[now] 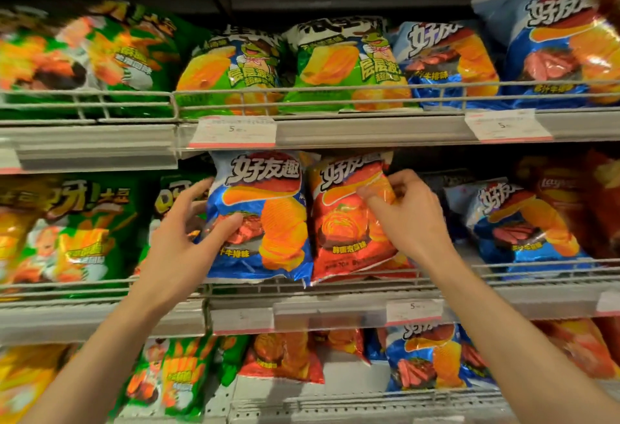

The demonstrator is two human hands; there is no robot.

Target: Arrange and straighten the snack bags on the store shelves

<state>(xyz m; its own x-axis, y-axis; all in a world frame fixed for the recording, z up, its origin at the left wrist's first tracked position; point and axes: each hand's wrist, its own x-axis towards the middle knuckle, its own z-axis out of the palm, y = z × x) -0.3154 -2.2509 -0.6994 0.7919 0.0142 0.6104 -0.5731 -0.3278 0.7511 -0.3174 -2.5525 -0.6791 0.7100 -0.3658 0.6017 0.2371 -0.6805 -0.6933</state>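
Note:
On the middle shelf, a blue snack bag (268, 222) stands upright next to a red-orange snack bag (345, 242). My left hand (181, 239) grips the blue bag's left edge, thumb on its front and fingers behind. My right hand (406, 212) pinches the right side of the red-orange bag, fingers curled over its front. Both bags rest behind the wire rail (335, 284) of the shelf.
Green bags (67, 232) fill the shelf to the left, another blue bag (523, 225) and red bags stand to the right. Upper shelf holds green (235, 71) and blue bags (446, 64). Lower shelf has mixed bags. Price tags (235, 131) hang on shelf edges.

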